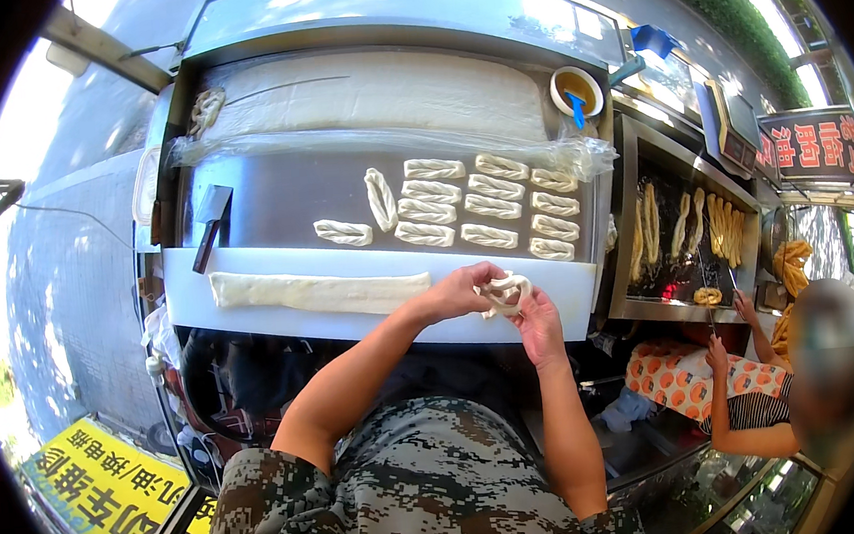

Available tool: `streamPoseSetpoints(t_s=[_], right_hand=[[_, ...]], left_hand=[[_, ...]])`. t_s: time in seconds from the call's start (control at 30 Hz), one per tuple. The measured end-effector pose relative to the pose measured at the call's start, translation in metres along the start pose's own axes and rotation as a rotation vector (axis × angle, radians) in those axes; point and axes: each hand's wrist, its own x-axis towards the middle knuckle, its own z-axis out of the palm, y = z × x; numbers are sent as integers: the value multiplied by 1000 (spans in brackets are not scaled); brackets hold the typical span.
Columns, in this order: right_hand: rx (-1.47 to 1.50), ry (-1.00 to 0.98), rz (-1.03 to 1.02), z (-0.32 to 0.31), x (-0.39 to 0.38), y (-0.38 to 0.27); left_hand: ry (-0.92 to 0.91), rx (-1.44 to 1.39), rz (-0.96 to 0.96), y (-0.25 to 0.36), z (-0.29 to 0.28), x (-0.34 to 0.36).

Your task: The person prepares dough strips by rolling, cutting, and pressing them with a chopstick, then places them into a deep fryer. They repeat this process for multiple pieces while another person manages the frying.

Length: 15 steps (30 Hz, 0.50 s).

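Note:
My left hand (471,292) and my right hand (538,321) are closed on a looped, twisted piece of raw dough (507,293), raised over the right end of a white board (570,301). A long flat dough strip (318,289) lies on the board. On the metal worktop (275,179) behind it, several twisted dough pieces (431,188) lie in loose rows, with a wide scraper (213,208) at the left. A large dough sheet (384,100) under plastic film stretches along the back, near a bowl (590,87) with a blue utensil.
At the right, a co-worker (759,411) holds long sticks over a fryer (641,308) containing long dough sticks (731,238). Golden fried pieces (793,260) sit beyond. A metal post (104,53) stands back left; a yellow sign (94,494) is low left.

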Motion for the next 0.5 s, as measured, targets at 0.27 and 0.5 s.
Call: streamPoseSetpoints(t_s=[0.27,0.5], right_hand=[[-285,329,-2,29,42,43],[245,165,234,86,61,44]], left_hand=[[608,196,163,-23,-34,-7],[490,644,231,28,-27,-49]])
